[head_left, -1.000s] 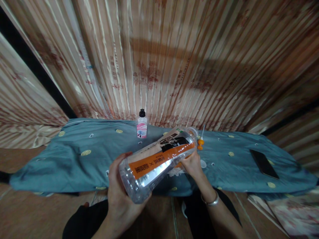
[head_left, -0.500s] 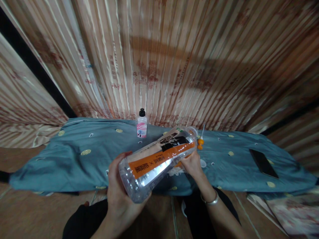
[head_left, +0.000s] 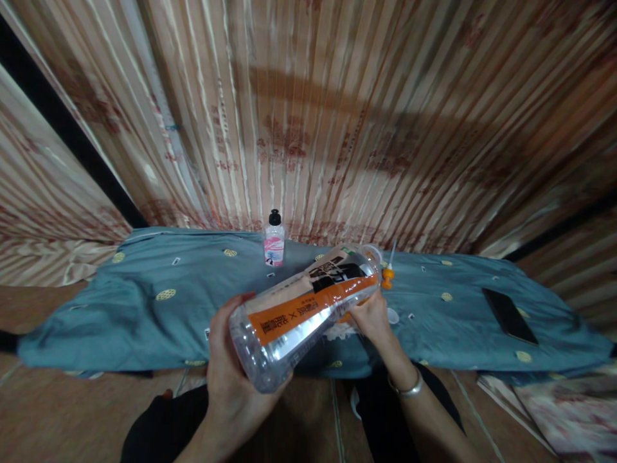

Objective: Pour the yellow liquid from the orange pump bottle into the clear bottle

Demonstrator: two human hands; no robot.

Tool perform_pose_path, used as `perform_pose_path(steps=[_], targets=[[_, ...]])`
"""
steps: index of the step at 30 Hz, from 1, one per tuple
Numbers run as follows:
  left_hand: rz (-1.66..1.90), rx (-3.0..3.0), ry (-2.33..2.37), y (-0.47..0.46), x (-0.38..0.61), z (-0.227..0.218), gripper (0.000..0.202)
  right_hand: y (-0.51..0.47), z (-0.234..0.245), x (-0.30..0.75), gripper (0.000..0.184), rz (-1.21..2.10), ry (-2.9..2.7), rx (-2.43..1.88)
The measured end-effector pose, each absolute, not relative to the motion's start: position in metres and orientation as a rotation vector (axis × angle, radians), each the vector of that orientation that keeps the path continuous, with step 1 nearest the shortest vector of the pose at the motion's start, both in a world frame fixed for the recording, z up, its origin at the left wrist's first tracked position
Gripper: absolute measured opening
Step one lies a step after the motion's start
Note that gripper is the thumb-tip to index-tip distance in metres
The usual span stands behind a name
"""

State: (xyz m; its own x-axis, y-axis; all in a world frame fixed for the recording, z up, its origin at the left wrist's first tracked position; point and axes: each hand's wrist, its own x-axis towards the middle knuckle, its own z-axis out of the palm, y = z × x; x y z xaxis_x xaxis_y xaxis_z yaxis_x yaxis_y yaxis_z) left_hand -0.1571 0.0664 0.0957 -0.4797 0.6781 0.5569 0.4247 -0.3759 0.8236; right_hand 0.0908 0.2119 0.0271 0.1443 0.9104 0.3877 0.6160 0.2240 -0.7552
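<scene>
A large clear plastic bottle (head_left: 303,315) with an orange, black and silver label is held slantwise over the blue cloth, its neck end pointing up and to the right. My left hand (head_left: 231,366) is wrapped round its base from the left and below. Near the neck end, my right hand (head_left: 371,318) grips it from underneath; most of those fingers are hidden behind the bottle. Just right of the neck end is a small orange pump top (head_left: 387,276) with a thin pale tube. Something orange and white shows partly beneath the bottle.
A small bottle (head_left: 274,244) with a black cap and pink label stands at the back of the cloth-covered surface (head_left: 159,328). A dark phone (head_left: 509,316) lies on the right. Behind hangs a pleated curtain (head_left: 308,116). A small whitish disc (head_left: 393,316) lies beside my right wrist.
</scene>
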Motion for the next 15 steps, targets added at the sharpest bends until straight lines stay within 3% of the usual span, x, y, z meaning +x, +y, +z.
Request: perform_pose_path(steps=[15], targets=[[1.924,1.462,1.628,0.0635,-0.1569,0.0948,0.095,0.2133,0.0263,0.0908,0.088,0.404,-1.575,-1.469]])
